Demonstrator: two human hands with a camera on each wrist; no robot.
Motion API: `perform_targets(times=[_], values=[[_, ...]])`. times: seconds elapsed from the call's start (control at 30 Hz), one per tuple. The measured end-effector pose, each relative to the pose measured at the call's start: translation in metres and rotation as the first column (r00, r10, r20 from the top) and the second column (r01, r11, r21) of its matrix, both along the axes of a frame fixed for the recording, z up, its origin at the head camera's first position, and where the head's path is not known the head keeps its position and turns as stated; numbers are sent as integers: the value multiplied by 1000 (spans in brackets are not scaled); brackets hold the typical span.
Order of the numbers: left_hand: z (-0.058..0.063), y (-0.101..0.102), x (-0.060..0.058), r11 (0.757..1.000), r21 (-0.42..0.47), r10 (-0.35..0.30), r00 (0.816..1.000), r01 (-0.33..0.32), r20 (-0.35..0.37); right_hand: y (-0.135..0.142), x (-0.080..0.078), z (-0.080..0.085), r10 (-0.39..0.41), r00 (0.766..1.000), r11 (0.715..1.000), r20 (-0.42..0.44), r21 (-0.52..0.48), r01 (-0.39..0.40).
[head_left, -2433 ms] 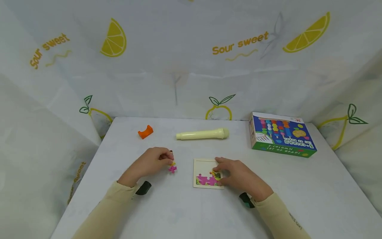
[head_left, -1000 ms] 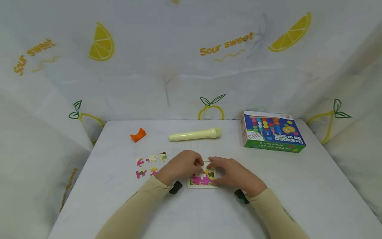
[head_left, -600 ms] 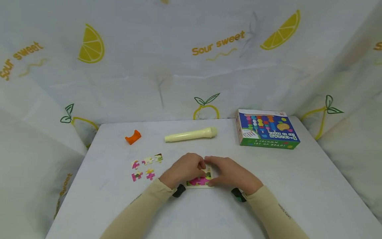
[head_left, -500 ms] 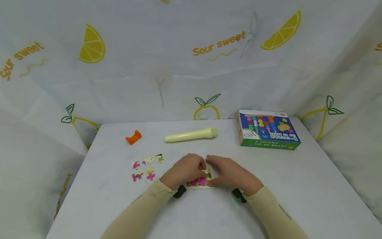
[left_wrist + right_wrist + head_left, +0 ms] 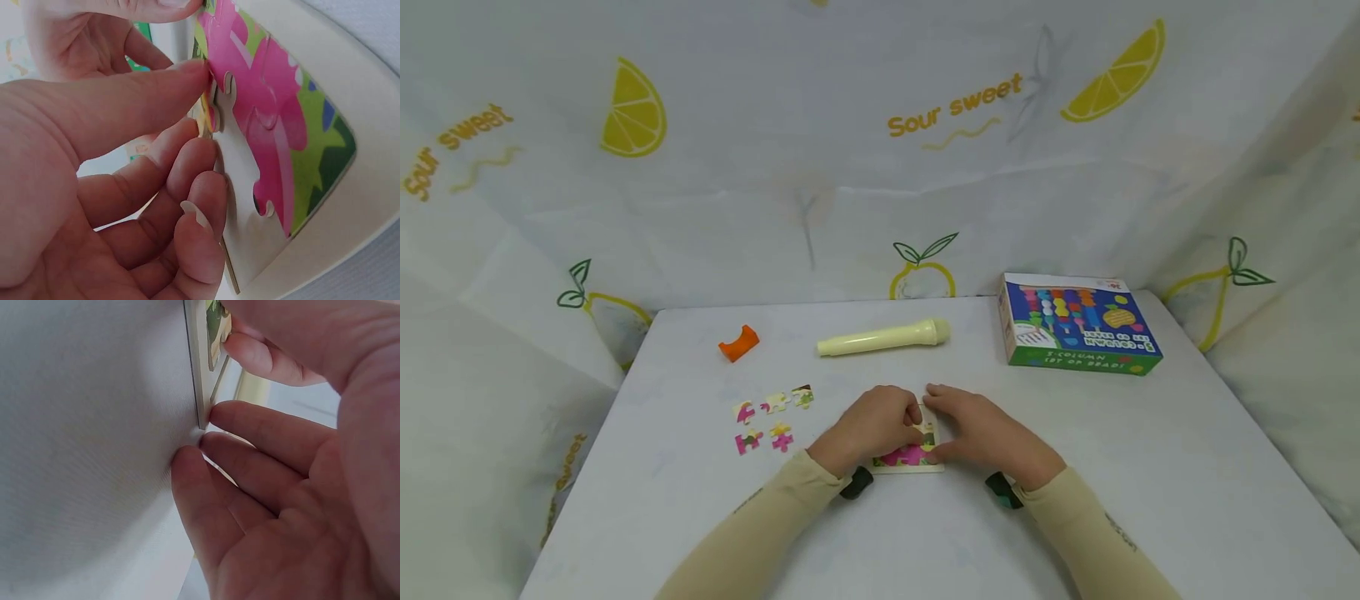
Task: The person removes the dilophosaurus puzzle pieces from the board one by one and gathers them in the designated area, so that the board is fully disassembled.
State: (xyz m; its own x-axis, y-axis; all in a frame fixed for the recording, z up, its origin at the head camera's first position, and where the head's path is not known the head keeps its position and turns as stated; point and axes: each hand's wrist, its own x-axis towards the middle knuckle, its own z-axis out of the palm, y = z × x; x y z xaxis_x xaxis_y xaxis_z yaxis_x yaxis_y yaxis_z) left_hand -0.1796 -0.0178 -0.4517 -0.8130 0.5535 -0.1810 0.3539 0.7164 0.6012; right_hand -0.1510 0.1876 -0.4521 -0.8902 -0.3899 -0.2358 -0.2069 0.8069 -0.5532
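Note:
A jigsaw puzzle board [image 5: 917, 469] with a pale rim lies in front of me; pink and green pieces fill its near part. Over its left side, my left hand [image 5: 876, 425] pinches a puzzle piece [image 5: 209, 114] against the board between thumb and fingers. Only a yellow and pink sliver of that piece shows in the left wrist view. My right hand [image 5: 988, 437] grips the board's right side, thumb near the pieces and fingers bent about the far corner. In the right wrist view, other fingertips [image 5: 187, 459] touch the table.
Several loose puzzle pieces [image 5: 781, 437] lie left of the board. Behind them are an orange curved block [image 5: 739, 343] and a cream toy microphone [image 5: 883, 338]. A bead-set box [image 5: 1081, 325] stands at the back right, before a lemon-print cloth [image 5: 775, 125].
My left hand has come rightward from the loose pieces to the board, bringing a puzzle piece. Over the last half second, both hands have hardly moved; the head view has shifted slightly.

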Motion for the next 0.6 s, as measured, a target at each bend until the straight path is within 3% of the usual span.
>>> perform_targets(times=[0.6], values=[[0,0,-2,998,50,35,999,-35,1,-2,0,0,-8,1000,1000,-5,11,8]])
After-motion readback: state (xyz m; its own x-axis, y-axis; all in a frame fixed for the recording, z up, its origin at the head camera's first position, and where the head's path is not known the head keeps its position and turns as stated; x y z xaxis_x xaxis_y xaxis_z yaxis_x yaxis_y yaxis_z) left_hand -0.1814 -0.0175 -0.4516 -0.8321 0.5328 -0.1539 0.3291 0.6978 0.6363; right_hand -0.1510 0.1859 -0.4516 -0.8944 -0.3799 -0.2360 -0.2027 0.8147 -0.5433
